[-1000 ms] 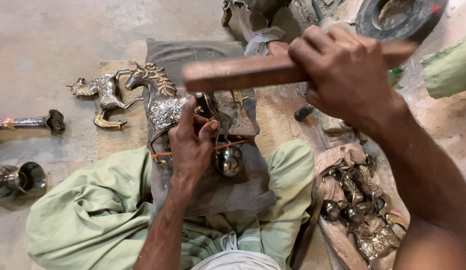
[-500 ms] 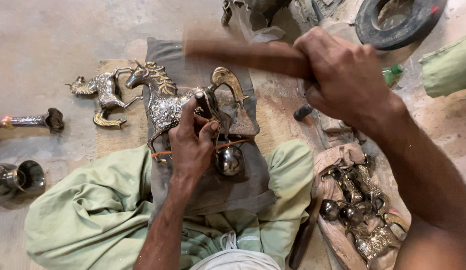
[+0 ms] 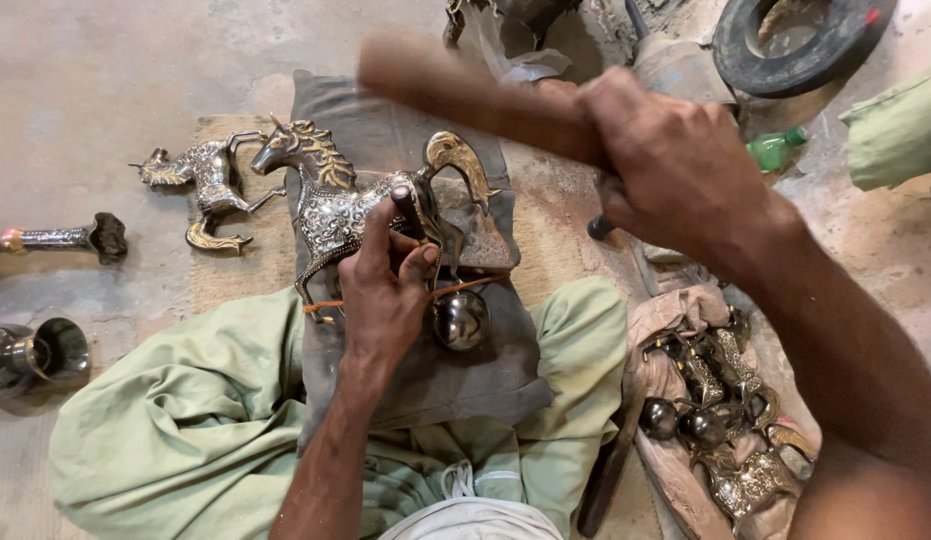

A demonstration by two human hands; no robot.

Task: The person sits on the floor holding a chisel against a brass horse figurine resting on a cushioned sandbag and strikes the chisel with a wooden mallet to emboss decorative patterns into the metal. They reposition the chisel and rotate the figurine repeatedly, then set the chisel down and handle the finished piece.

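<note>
The left hand [image 3: 385,290] pinches a small punch [image 3: 407,212] against the metal horse [image 3: 335,205], while the right hand [image 3: 675,165] grips a blurred wooden stick [image 3: 465,95].

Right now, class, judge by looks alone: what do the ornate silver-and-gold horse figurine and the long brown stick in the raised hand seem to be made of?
The ornate horse figurine looks like cast metal, perhaps brass: shiny silver embossed body, gold mane and tail. The long brown stick in the right hand looks like plain matt wood, though motion blur leaves it uncertain.

Dusty concrete floor [image 3: 105,70], woven mat [image 3: 235,270] left of the left hand [image 3: 385,290], black ring [image 3: 800,50], perhaps rubber, beyond the right hand [image 3: 675,170]
</note>
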